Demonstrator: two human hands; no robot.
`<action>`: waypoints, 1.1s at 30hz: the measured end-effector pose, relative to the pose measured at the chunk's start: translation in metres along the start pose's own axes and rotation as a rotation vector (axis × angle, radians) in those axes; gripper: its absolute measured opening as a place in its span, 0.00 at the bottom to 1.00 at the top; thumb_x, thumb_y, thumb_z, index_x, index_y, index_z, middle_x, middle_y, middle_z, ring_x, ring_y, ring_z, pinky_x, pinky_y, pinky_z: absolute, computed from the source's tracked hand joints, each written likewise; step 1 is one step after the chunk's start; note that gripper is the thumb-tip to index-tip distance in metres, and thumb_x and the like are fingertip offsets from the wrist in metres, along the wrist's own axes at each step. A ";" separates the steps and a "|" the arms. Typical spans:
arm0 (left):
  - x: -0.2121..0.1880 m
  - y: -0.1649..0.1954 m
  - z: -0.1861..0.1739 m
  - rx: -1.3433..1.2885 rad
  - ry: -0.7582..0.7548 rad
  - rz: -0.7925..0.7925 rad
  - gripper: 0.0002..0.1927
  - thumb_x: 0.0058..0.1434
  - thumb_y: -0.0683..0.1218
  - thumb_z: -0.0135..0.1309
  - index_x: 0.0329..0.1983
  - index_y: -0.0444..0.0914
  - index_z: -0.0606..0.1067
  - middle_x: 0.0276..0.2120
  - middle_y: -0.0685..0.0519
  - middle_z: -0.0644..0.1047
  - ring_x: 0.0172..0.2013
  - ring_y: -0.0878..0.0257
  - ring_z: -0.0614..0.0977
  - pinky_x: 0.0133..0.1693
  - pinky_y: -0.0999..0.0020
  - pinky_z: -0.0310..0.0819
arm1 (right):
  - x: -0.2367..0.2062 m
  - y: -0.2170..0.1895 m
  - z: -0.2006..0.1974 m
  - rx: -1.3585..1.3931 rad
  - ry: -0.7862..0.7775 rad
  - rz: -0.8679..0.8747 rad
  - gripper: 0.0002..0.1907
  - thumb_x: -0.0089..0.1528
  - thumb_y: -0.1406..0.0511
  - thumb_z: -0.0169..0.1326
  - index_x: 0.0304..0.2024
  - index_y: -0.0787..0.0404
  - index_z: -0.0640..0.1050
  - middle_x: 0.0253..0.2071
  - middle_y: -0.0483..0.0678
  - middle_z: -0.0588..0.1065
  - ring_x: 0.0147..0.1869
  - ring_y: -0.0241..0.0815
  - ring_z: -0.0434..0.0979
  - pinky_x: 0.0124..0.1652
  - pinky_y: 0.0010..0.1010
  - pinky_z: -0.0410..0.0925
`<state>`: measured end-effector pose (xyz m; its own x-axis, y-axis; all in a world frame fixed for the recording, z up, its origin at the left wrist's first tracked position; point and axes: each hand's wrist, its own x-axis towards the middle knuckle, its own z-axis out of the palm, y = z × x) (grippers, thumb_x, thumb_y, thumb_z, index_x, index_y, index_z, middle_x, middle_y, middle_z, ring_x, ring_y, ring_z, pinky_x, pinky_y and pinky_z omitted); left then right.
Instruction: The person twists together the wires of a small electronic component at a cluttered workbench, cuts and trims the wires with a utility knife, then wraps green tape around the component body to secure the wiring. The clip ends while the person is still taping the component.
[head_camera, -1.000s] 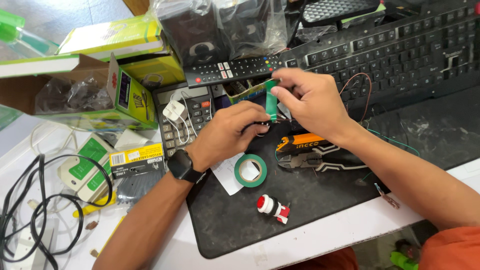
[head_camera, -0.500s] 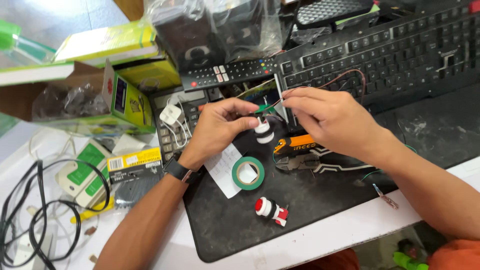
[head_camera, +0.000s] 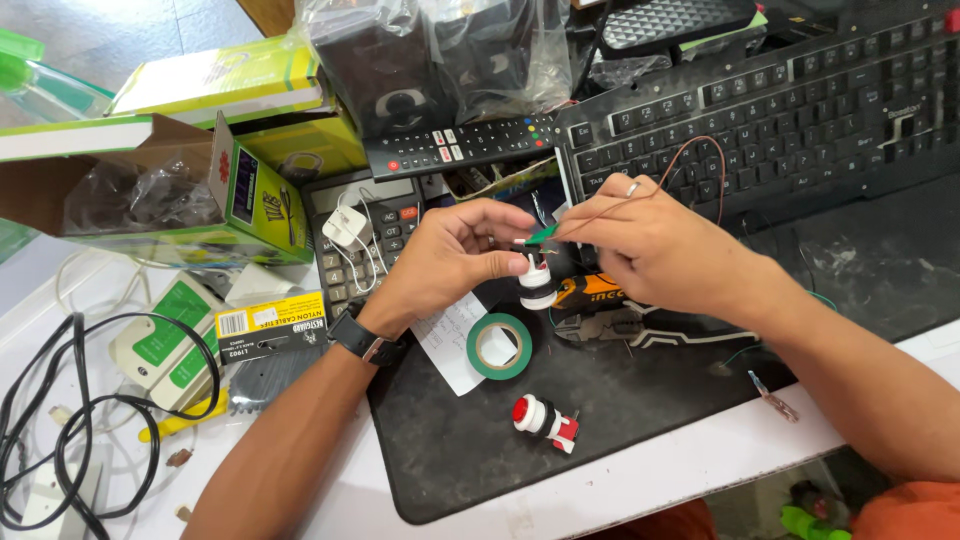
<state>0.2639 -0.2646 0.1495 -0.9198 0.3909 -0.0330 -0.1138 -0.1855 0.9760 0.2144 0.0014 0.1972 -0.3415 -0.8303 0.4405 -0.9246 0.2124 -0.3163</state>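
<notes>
My left hand (head_camera: 450, 255) holds a small white push-button switch (head_camera: 536, 284) above the black mat (head_camera: 620, 400). My right hand (head_camera: 650, 250) pinches a thin red wire (head_camera: 690, 160) with a green-taped end (head_camera: 540, 236) at the top of that switch. The wire loops up over the black keyboard (head_camera: 780, 120). A roll of green tape (head_camera: 498, 346) lies on the mat just below my hands. A second switch with a red button (head_camera: 545, 420) lies lower on the mat. Orange-handled pliers (head_camera: 600, 300) rest under my right hand.
A black remote (head_camera: 460, 145), a calculator (head_camera: 365, 235) with a white charger on it, yellow-green boxes (head_camera: 250, 190), a cable-tie pack (head_camera: 258, 325) and black cables (head_camera: 70, 420) crowd the left. A small crimp terminal (head_camera: 772, 398) lies at the mat's right edge.
The hands have parted a little and lowered. The green tape piece that my right hand gripped upright a second ago now sits as a small end at the switch.
</notes>
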 end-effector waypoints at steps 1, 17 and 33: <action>0.000 0.000 0.000 0.000 -0.004 0.006 0.19 0.60 0.34 0.62 0.55 0.31 0.75 0.47 0.49 0.81 0.47 0.65 0.84 0.52 0.68 0.81 | -0.001 0.001 0.000 0.040 0.007 0.010 0.21 0.51 0.79 0.54 0.46 0.61 0.81 0.50 0.44 0.79 0.52 0.45 0.72 0.53 0.36 0.64; -0.001 -0.002 0.002 0.048 0.005 0.064 0.18 0.61 0.35 0.63 0.54 0.30 0.76 0.48 0.51 0.79 0.48 0.66 0.82 0.52 0.68 0.80 | -0.005 0.009 0.000 0.266 0.090 0.167 0.10 0.59 0.72 0.62 0.43 0.61 0.84 0.41 0.49 0.77 0.40 0.40 0.80 0.39 0.28 0.73; 0.000 -0.002 0.005 0.002 -0.004 0.070 0.18 0.61 0.36 0.63 0.54 0.31 0.76 0.48 0.51 0.79 0.49 0.65 0.82 0.53 0.67 0.81 | -0.009 0.004 0.004 0.320 0.211 0.151 0.10 0.58 0.74 0.62 0.43 0.62 0.83 0.41 0.47 0.78 0.40 0.36 0.79 0.39 0.25 0.72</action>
<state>0.2660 -0.2592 0.1485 -0.9240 0.3806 0.0357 -0.0489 -0.2103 0.9764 0.2142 0.0073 0.1883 -0.5275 -0.6710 0.5211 -0.7734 0.1254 -0.6214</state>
